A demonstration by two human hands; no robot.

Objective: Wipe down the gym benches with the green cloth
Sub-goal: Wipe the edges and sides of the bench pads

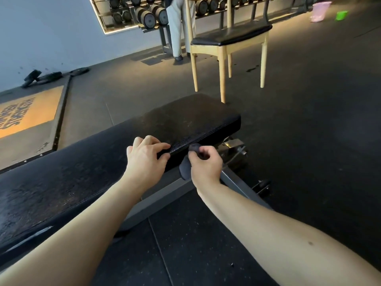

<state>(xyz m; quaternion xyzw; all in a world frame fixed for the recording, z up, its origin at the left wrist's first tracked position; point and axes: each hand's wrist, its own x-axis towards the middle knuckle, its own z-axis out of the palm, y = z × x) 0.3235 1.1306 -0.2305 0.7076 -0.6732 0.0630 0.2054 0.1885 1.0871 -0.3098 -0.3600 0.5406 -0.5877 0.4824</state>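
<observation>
Cloth (185, 169): judged soft, light and limp. It should bunch easily with no slip risk, and is best held wadded in the palm with a flat fold left free to press on the vinyl. It looks dark grey-blue here, not clearly green. One tuft shows above the knuckles and one lobe hangs below the palm. It sits just under frame centre, against the near side edge of the bench (82, 172).

Right hand (206, 164): fingers curled tight round the cloth, holding it at the pad's side face.

Left hand (144, 159): at 9 o'clock of the cloth. Fingers bend over the pad's top edge with the thumb on the side, gripping the bench.

The pad is black and textured with a damp-looking sheen. The grey steel frame (233, 178) is at 4 o'clock.

Further out, a wooden chair (231, 36) is at 12 o'clock and a dumbbell rack (148, 15) at 11. At 1 o'clock there is a pink bucket (320, 11) with a bright green item (341, 15) beside it. What that item is cannot be told.
</observation>
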